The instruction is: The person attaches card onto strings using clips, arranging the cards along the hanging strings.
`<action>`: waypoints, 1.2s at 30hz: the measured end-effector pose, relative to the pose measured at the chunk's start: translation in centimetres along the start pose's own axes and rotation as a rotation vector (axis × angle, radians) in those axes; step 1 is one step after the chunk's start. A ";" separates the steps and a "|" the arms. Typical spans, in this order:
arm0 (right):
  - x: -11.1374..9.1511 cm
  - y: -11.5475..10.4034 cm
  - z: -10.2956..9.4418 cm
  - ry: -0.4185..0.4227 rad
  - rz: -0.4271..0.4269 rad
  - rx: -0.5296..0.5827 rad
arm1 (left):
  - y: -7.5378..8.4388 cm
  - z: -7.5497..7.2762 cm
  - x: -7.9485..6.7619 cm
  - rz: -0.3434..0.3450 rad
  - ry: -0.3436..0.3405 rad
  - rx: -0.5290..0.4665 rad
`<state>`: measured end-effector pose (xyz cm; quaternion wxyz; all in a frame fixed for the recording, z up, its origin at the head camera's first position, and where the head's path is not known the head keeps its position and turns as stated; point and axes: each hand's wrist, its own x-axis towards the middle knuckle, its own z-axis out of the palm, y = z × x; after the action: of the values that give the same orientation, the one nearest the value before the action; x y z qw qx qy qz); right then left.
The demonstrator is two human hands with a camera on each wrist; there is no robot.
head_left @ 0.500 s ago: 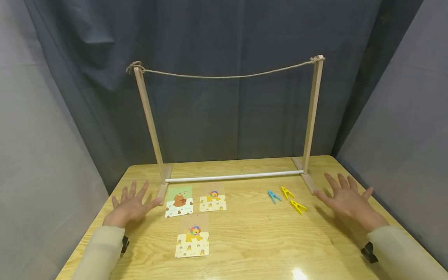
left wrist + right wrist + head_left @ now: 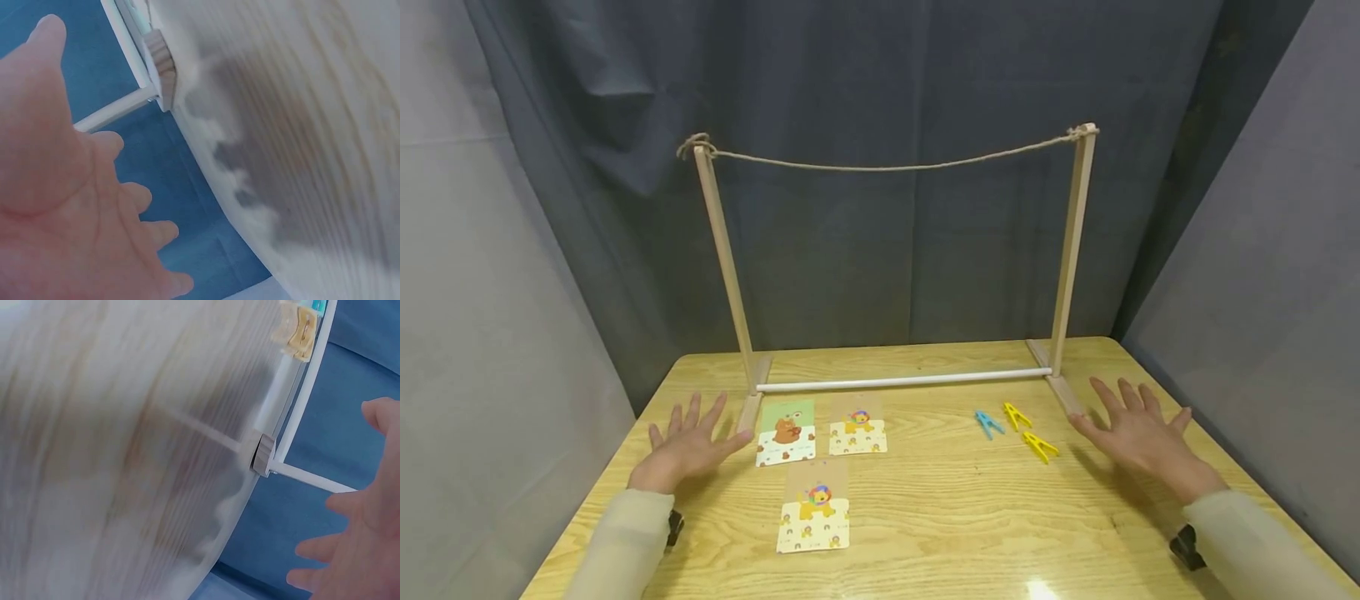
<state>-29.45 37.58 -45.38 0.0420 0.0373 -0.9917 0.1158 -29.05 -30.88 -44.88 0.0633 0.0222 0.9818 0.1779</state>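
My left hand [image 2: 688,450] is held over the table's left side, fingers spread and nothing in it. Its thumb overlaps the left foot of a wooden frame in the head view. To the right, my right hand [image 2: 1142,429] also has its fingers spread, near the frame's right foot [image 2: 1063,393]. Beside the left hand lie a green-and-white bear card [image 2: 786,433] and a lion card [image 2: 858,427], with another lion card [image 2: 814,508] nearer me. A blue clothespin [image 2: 989,424] and two yellow clothespins, one farther [image 2: 1017,416] and one nearer [image 2: 1041,447], lie left of the right hand.
The frame has two wooden posts, left [image 2: 724,267] and right [image 2: 1073,258], joined low by a white rod [image 2: 902,382]. A sagging twine [image 2: 880,169] is tied between their tops. A dark curtain [image 2: 850,267] hangs behind the wooden table [image 2: 940,517]; pale grey panels flank it.
The head view has shifted slightly. Both hands stay spread over the table in nearly the same places, and the cards and clothespins lie as before.
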 end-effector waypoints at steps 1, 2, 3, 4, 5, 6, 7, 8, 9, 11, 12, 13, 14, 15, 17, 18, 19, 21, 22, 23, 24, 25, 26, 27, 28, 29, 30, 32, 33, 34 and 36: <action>0.0 -0.1 0.0 0.002 -0.004 0.005 | 0.2 0.0 -0.1 0.008 0.002 -0.003; -0.1 -0.3 0.1 0.003 -0.010 0.012 | 0.4 -0.1 -0.1 0.016 0.004 -0.005; -0.2 -0.4 0.1 0.006 -0.017 0.019 | 0.6 -0.1 -0.2 0.026 0.005 -0.006; -0.3 -0.6 0.1 0.007 -0.022 0.025 | 0.9 -0.1 -0.2 0.034 0.005 -0.012; -0.3 -0.9 0.1 0.008 -0.029 0.035 | 1.2 -0.1 -0.3 0.044 0.002 -0.018; -0.4 -1.1 0.1 0.007 -0.035 0.045 | 1.5 -0.1 -0.3 0.055 -0.001 -0.028; -0.4 -1.3 0.1 0.006 -0.041 0.055 | 1.8 -0.1 -0.4 0.067 -0.007 -0.038; -0.5 -1.6 0.1 0.004 -0.046 0.066 | 2.2 0.0 -0.4 0.079 -0.012 -0.044; -0.5 -1.8 0.2 0.001 -0.051 0.074 | 2.6 0.1 -0.5 0.096 -0.016 -0.051; -0.5 -2.3 0.3 -0.005 -0.064 0.095 | 3.4 0.3 -0.6 0.133 -0.025 -0.076; -0.6 -2.5 0.4 -0.006 -0.070 0.101 | 3.7 0.5 -0.6 0.152 -0.024 -0.086; -0.6 -2.7 0.5 -0.006 -0.080 0.108 | 4.1 0.7 -0.6 0.175 -0.018 -0.088; -0.6 -2.9 0.6 -0.002 -0.093 0.119 | 4.5 1.0 -0.5 0.197 -0.011 -0.086; -0.6 -3.1 0.7 0.002 -0.109 0.133 | 4.9 1.2 -0.4 0.222 -0.002 -0.088; -0.6 -3.5 0.8 0.008 -0.144 0.168 | 5.7 1.7 -0.2 0.270 0.017 -0.087; -0.6 -3.7 0.9 0.006 -0.158 0.187 | 6.0 1.9 -0.1 0.294 0.027 -0.089; -0.7 -3.8 1.0 0.000 -0.169 0.206 | 6.5 2.1 -0.1 0.319 0.033 -0.089; -0.7 -4.0 1.2 -0.017 -0.180 0.238 | 7.2 2.4 -0.3 0.357 0.031 -0.102; -0.8 -4.0 1.3 -0.025 -0.177 0.245 | 7.5 2.6 -0.3 0.369 0.026 -0.115; -0.8 -4.1 1.4 -0.031 -0.172 0.247 | 7.9 2.8 -0.4 0.377 0.017 -0.123; -0.8 -4.1 1.5 -0.037 -0.163 0.247 | 8.2 2.9 -0.5 0.388 0.010 -0.136; -0.8 -4.2 1.6 -0.042 -0.157 0.247 | 8.4 3.1 -0.6 0.397 0.000 -0.143; -0.8 -4.2 1.6 -0.045 -0.154 0.250 | 8.6 3.2 -0.7 0.402 -0.008 -0.154; -0.8 -4.2 1.7 -0.049 -0.149 0.251 | 8.7 3.3 -0.8 0.407 -0.019 -0.165; -0.8 -4.2 1.7 -0.055 -0.144 0.255 | 8.8 3.4 -0.9 0.412 -0.028 -0.174; -0.9 -4.3 1.7 -0.061 -0.140 0.262 | 9.0 3.6 -0.9 0.420 -0.036 -0.174; -0.9 -4.3 1.8 -0.070 -0.136 0.270 | 9.1 3.7 -0.9 0.429 -0.041 -0.178; -1.0 -4.3 1.8 -0.082 -0.135 0.275 | 9.2 3.9 -0.8 0.440 -0.053 -0.171; -1.0 -4.3 1.8 -0.087 -0.134 0.271 | 9.3 4.0 -0.7 0.446 -0.056 -0.162; -1.1 -4.3 1.8 -0.092 -0.136 0.272 | 9.4 4.1 -0.7 0.452 -0.056 -0.151; -1.2 -4.3 1.9 -0.101 -0.138 0.276 | 9.4 4.3 -0.5 0.455 -0.055 -0.133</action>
<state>-28.09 33.06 -46.39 -0.0054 0.1166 -0.9623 0.2456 -27.77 -20.62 -45.49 0.0495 0.2436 0.9354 0.2514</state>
